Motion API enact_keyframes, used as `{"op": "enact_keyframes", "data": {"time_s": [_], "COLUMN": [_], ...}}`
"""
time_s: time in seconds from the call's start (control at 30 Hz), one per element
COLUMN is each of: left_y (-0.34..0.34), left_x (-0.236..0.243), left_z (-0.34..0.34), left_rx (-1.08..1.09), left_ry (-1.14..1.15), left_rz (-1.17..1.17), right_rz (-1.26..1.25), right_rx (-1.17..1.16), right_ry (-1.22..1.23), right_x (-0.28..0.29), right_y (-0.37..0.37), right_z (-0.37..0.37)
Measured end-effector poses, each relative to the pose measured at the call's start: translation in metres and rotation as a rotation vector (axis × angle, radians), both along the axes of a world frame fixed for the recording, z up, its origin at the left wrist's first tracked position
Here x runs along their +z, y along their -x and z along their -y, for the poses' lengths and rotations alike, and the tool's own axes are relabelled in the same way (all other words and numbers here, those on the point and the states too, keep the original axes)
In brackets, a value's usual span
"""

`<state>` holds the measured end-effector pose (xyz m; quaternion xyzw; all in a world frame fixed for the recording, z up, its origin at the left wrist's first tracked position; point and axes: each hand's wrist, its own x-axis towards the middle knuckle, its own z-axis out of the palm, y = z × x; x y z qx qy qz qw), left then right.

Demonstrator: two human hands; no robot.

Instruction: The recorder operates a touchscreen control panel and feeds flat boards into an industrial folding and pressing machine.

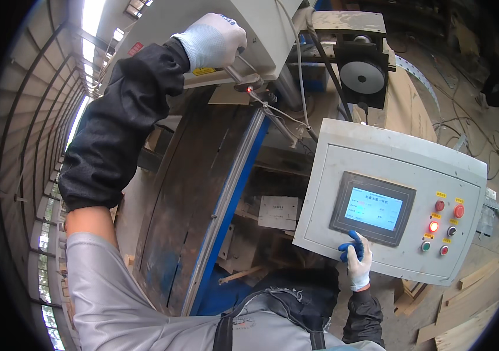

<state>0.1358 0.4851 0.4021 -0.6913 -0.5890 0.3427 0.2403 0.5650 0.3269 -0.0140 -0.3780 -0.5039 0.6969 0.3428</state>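
Note:
My left hand [217,40], in a white knitted glove, is closed in a fist against the grey machine housing [261,29]. Whatever its fingers hold is hidden; a thin metal rod [246,62] shows just below the fist. Below the rod, a small red light [250,89] glows beside a metal fitting. My right hand [359,262], in a white glove with blue fingertips, is at the lower edge of the grey control box [401,155]. Its fingers are partly bent and apart, holding nothing visible, just below the lit touchscreen [373,209].
Right of the screen are several push buttons [434,226], one glowing red. A dark metal machine bed [188,193] with a blue-edged rail runs beneath my left arm. Cables [305,76] hang between the housing and control box. Wooden boards [466,304] lie on the floor at right.

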Motion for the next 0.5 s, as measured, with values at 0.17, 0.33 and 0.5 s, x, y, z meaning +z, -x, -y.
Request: {"op": "enact_keyframes", "data": {"time_s": [0.17,0.33,0.5], "left_y": [0.0016,-0.0003,0.0060], "left_x": [-0.0021,-0.0018,-0.0024], "left_z": [-0.0023,-0.0012,0.0005], "left_rx": [0.024,0.028,0.013], "left_ry": [-0.016,-0.018,-0.028], "left_rz": [-0.023,-0.055,-0.033], "right_rz": [0.000,-0.003,-0.008], "right_rx": [0.002,0.003,0.002], "right_ry": [-0.007,-0.015,-0.016], "right_x": [-0.0012,-0.0019,-0.0018], "right_y": [-0.0004,0.0012,0.0031], "right_z": [-0.0002,0.0008,0.0026]}}
